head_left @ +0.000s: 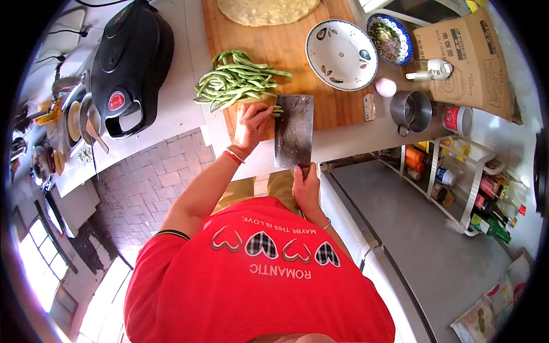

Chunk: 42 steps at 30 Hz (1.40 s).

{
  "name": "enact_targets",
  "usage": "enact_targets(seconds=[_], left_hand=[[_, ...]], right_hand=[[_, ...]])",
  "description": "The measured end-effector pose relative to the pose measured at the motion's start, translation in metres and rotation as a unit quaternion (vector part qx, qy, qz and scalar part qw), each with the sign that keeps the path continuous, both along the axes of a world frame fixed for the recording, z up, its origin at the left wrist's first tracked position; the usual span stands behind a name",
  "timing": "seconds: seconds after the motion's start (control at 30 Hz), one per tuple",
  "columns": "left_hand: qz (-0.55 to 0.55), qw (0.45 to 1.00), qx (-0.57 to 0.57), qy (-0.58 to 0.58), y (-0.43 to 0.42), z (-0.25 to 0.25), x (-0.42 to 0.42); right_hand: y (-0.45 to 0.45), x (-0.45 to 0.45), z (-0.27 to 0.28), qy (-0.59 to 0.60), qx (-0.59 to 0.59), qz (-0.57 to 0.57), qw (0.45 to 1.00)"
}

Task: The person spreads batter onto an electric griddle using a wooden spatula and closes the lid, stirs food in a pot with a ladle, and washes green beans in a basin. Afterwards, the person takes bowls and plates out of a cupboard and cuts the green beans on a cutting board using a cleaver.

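My right hand (306, 187) is wrapped round the handle of a broad cleaver (294, 132). Its dark blade reaches over the near edge of the wooden board (334, 106). Just left of the blade, my left hand (252, 123) is closed with bent fingers on a few green beans (277, 111), whose ends poke out towards the steel. Behind that hand lies a loose heap of long green beans (239, 80). Whether the blade touches the beans cannot be made out.
A patterned white bowl (342, 55) and a flat sheet of dough (269, 8) sit on the board. To the right are a blue-rimmed bowl (390, 39), an onion (385, 87), a metal pot (411, 110) and a cardboard box (466, 63). A black electric griddle (132, 66) stands left.
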<state>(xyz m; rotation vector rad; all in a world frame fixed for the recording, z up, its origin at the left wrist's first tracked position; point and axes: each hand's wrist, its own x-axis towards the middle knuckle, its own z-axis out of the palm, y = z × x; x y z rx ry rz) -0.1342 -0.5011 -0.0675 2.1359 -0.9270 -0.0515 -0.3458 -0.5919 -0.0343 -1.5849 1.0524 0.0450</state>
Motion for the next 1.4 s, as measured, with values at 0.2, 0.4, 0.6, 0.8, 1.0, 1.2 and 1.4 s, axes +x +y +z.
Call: enact_targets(seconds=[0.2,0.4,0.6,0.8,1.0,1.2,1.4], left_hand=[[-0.002,1.0,0.008,-0.008,0.001,-0.001,-0.004],[0.043,0.998,-0.023,0.049,0.014,0.003,-0.008],[0.054,0.998,0.024,0.024,0.028,0.005,0.002],[0.066,0.997,-0.002,0.041,0.036,0.008,0.003],[0.06,0.995,-0.017,0.073,0.036,0.004,0.006],[0.051,0.997,0.019,0.05,0.035,0.007,0.006],[0.042,0.997,0.003,0.057,0.027,0.015,-0.008]], right_hand=[[0.0,0.02,0.002,-0.023,0.095,-0.054,0.994],[-0.01,0.002,0.023,-0.123,0.019,-0.093,0.988],[-0.017,-0.012,0.051,-0.071,0.107,-0.026,0.991],[-0.003,-0.012,0.047,-0.052,0.143,0.028,0.988],[-0.009,-0.002,0.048,-0.002,0.107,0.046,0.993],[-0.006,-0.006,0.009,0.005,0.022,0.102,0.994],[0.005,-0.005,-0.003,0.018,0.072,0.073,0.995]])
